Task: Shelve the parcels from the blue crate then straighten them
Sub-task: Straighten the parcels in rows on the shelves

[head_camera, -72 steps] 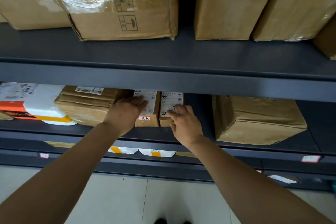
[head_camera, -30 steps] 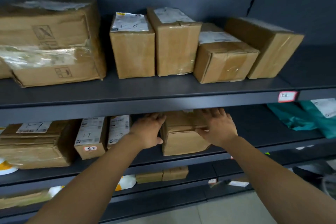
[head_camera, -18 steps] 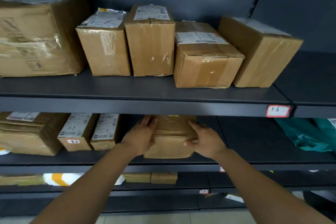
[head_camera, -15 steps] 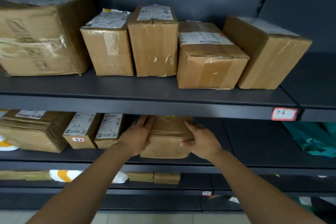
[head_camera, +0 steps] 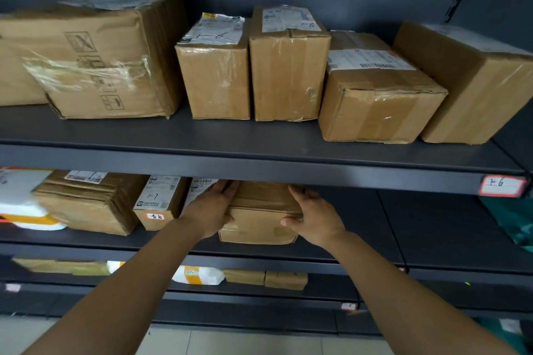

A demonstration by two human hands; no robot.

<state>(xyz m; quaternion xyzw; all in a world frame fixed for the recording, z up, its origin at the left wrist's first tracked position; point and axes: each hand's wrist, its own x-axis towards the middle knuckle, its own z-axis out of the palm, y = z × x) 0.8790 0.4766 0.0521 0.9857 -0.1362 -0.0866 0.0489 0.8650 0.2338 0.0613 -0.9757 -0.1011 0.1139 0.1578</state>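
cardboard box (head_camera: pixel 259 225) slid left into line on the middle shelf (head_camera: pixel 375 239)

left hand (head_camera: pixel 212 212) and right hand (head_camera: pixel 314 220) clasp it from either side, fingers laid along its top edges and thumbs hooked over its front face; it sits near the shelf's front lip. a second ago it stood apart from the two small labelled boxes (head_camera: pixel 160 202) with a clear gap; now it has moved left, and only the left hand parts it from them. that reads as straightening under way, with this parcel nearly in line. the blue crate is out of view. farther up, the row on the upper shelf (head_camera: pixel 259 135) looks roughly lined up.
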